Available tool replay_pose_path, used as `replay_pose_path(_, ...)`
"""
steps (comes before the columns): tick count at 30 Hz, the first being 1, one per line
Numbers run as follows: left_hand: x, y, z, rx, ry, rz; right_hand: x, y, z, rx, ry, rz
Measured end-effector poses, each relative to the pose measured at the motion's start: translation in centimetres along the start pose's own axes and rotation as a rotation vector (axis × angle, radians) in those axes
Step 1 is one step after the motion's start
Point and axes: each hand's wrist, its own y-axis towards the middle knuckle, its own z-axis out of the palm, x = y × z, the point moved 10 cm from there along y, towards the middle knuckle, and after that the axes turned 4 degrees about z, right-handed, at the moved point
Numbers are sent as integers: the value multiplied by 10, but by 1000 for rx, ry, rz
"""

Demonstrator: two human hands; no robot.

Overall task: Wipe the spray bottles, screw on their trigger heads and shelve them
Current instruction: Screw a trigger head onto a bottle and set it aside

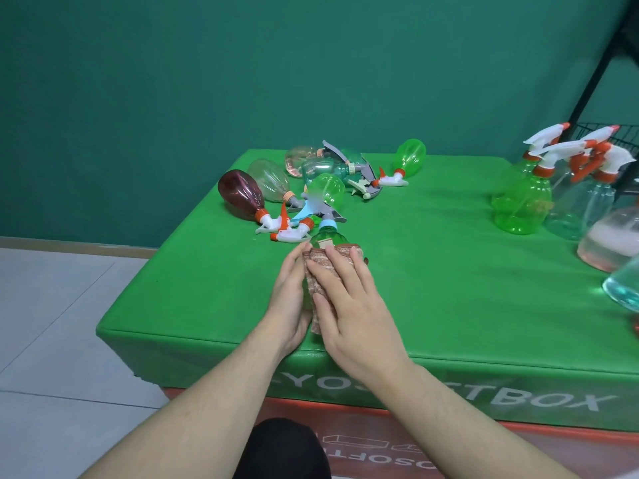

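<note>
Wiping a green bottle (326,240), pile still waiting.
My left hand (288,299) grips it, right hand (349,305) presses the cloth (323,271) flat; several finished bottles (522,205) stand right.

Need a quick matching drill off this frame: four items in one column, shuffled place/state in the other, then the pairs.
1. dark red bottle
2. cloth
3. green bottle with trigger head
4. left hand

A. stands upright at the table's right
B. lies on its side at the pile's left end
C. wrapped over the held bottle, under the right hand
D. steadies the held bottle from the left

Pairs: 1-B, 2-C, 3-A, 4-D
</note>
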Motion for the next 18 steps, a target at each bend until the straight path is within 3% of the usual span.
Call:
replay_pose_path(9,-6,-6,10,94,-23,-1,-4,49,0,26,1,90)
replay_pose_path(18,-5,-4,9,72,-57,-14,-36,84,10,160,243,390)
